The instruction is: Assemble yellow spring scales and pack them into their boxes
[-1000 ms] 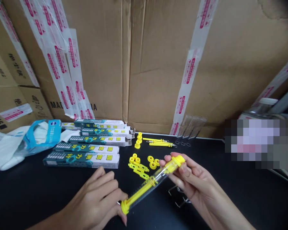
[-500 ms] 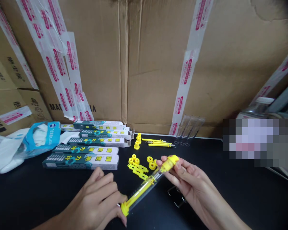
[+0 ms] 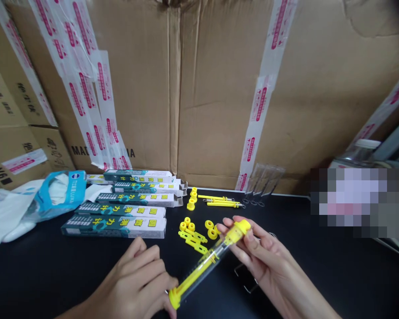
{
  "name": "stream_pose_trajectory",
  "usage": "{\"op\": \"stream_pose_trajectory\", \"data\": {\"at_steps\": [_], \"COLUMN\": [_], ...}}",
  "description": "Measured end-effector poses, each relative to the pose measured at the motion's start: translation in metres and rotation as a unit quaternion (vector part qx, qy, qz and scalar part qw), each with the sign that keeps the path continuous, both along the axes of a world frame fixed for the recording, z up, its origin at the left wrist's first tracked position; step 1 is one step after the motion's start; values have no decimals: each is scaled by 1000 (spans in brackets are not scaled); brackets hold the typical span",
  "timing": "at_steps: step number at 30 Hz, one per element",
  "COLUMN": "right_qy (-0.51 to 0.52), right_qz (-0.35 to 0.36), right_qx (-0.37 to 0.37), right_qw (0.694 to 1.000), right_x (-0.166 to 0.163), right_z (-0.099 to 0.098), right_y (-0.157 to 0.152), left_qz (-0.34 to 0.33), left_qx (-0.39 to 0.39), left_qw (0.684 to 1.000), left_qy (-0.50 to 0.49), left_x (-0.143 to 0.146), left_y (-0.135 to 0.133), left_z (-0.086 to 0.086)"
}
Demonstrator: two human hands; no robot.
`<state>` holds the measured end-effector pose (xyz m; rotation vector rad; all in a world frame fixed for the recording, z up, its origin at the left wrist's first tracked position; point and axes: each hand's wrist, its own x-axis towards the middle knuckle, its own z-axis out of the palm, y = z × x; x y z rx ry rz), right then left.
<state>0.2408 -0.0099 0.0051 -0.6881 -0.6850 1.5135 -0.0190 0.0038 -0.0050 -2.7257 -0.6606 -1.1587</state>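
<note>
A clear tubular spring scale (image 3: 199, 271) with a yellow rod inside and yellow ends slants between my two hands above the black table. My right hand (image 3: 269, 257) is closed around its upper yellow cap, thumb on one side and fingers behind. At the lower yellow end, my left hand (image 3: 142, 279) pinches with thumb and forefinger; what exactly lies between the fingertips is hidden. Just beyond the tube lie flat yellow pieces (image 3: 193, 242) and small yellow rings (image 3: 187, 224). Bent metal wire pieces (image 3: 244, 279) are partly hidden under my right hand.
Several printed boxes (image 3: 119, 226) lie stacked in rows at left, near a blue-and-white plastic packet (image 3: 61, 190). Farther back are yellow caps (image 3: 191, 199), yellow rods with springs (image 3: 219, 201) and clear tubes (image 3: 264, 181). A large cardboard box (image 3: 213, 88) walls off the back.
The view has shifted slightly, so the whole scene sits a little lower and to the right. Both hands keep their hold on the spring scale, and its slant is nearly the same.
</note>
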Motion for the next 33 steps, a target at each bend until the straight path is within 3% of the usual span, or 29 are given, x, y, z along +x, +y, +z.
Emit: {"op": "stream_pose_trajectory", "data": {"at_steps": [6, 16, 20, 24, 27, 33], "right_qy": [-15, 3, 6, -9, -12, -19], "right_qz": [-16, -11, 6, 9, -4, -20], "right_qx": [5, 0, 4, 13, 14, 4], "right_qw": [1000, 1000, 1000, 1000, 1000, 1000], "right_x": [-4, -6, -4, -2, -1, 0], "right_z": [-1, 1, 2, 1, -2, -6], "right_y": [4, 8, 8, 6, 6, 7], "left_qz": [11, -9, -10, -1, 4, 2], "left_qx": [-50, -19, 10, -33, -13, -30], "left_qw": [999, 1000, 1000, 995, 1000, 1000], "left_qy": [-18, 2, -5, 95, 10, -10], "left_x": [2, 3, 3, 1, -1, 3], "left_y": [-1, -3, -6, -9, -7, -2], "left_z": [5, -4, 6, 19, 13, -5]}}
